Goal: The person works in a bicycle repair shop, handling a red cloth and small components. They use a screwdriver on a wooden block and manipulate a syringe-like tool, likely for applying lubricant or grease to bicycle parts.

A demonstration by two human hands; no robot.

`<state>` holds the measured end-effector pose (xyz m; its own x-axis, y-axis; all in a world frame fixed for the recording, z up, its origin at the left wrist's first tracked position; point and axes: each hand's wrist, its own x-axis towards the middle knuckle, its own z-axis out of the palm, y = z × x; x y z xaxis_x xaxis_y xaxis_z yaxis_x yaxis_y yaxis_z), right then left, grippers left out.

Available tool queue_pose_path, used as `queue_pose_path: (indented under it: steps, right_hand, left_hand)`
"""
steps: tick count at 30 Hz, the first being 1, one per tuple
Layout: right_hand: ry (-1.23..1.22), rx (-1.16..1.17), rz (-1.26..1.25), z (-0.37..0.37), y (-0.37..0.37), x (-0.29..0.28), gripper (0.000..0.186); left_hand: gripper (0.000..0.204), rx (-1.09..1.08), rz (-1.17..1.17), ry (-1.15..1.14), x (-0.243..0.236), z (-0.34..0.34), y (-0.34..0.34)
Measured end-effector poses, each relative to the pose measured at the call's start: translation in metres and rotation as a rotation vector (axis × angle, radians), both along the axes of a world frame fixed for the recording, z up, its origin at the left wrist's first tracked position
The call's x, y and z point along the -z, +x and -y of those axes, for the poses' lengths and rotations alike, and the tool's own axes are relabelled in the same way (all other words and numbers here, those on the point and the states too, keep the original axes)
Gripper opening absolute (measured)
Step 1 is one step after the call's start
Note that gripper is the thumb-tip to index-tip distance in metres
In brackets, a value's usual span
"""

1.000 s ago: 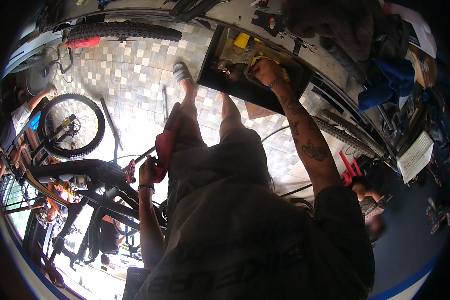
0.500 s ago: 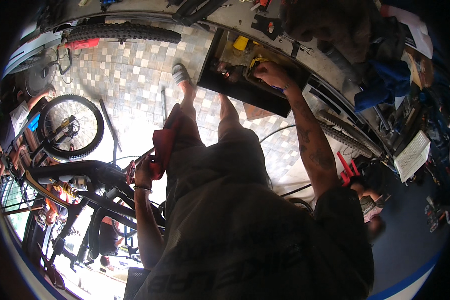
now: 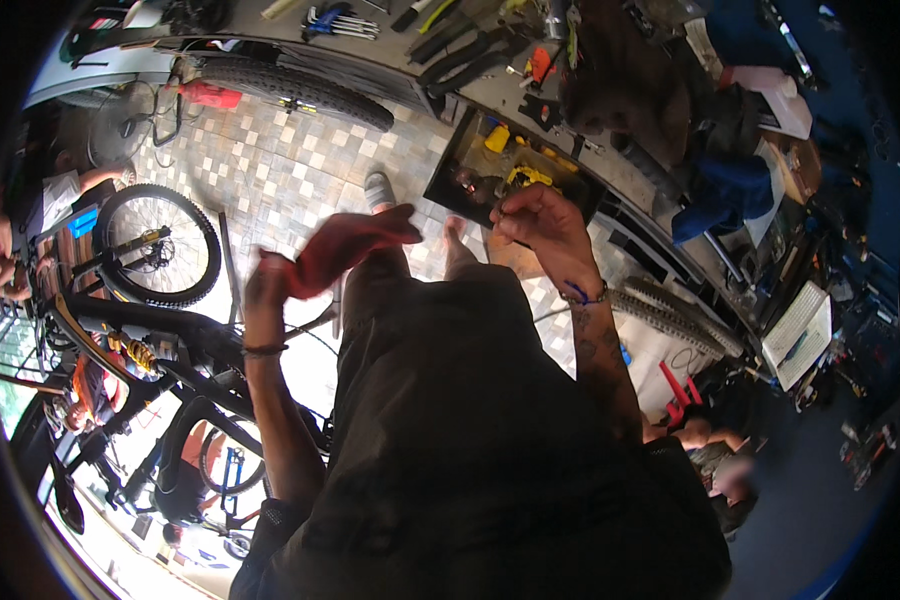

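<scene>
My left hand [image 3: 266, 282] grips a red cloth [image 3: 330, 250], blurred by motion, which hangs out rightward beside a bike. My right hand [image 3: 535, 225] is raised just in front of a dark open tray [image 3: 445, 170], its fingers pinched on something too small to make out. In the tray are yellow items [image 3: 497, 138] and some dark pieces I cannot identify. Beside my left forearm stands a full-suspension bike [image 3: 190, 330] with a yellow shock spring [image 3: 140, 353].
A cluttered bench [image 3: 620, 170] with tools, dark and blue cloths [image 3: 720, 195] curves along the top and right. Loose tyres [image 3: 670, 315] lie at right. Other people [image 3: 720, 470] are at right and far left [image 3: 55, 200]; another bike wheel [image 3: 235, 470] is low at left.
My right hand has come out of the tray toward my body. My left hand has risen and moved left, swinging the red cloth up and out. The view has shifted slightly.
</scene>
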<state>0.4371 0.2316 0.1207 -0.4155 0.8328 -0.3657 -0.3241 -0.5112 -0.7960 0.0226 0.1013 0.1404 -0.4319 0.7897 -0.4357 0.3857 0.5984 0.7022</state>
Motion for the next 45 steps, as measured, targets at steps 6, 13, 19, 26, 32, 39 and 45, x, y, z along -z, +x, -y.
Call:
queue_pose_path:
  steps: [6, 13, 19, 26, 32, 39, 45]
  right_hand:
    - [0.140, 0.031, 0.084, 0.001, -0.009, -0.023, 0.027]
    - [0.212, -0.012, 0.368, 0.003, -0.008, -0.033, 0.034]
    - [0.335, 0.026, 0.489, 0.006, -0.013, -0.036, 0.033]
    - [0.409, -0.013, 0.600, 0.012, -0.039, -0.053, 0.032]
    - [0.554, -0.053, 0.696, 0.017, -0.054, -0.071, 0.034]
    - [0.473, 0.052, 0.648, 0.021, -0.044, -0.067, 0.034]
    - [0.308, 0.255, 0.584, 0.043, -0.011, -0.023, 0.031]
  left_hand:
    - [0.042, -0.272, 0.421, -0.009, 0.009, -0.014, 0.061]
    - [0.043, -0.323, 0.636, 0.000, 0.004, -0.035, 0.047]
    - [0.046, -0.520, 0.944, -0.052, -0.007, -0.043, 0.056]
    - [0.046, -0.147, 0.939, -0.166, -0.028, -0.061, 0.130]
    - [0.032, 0.233, 0.650, 0.002, -0.043, -0.081, 0.170]
    - [0.024, 0.193, 0.696, 0.071, -0.031, -0.087, 0.184]
    - [0.024, 0.347, 0.755, -0.053, 0.016, -0.101, 0.214]
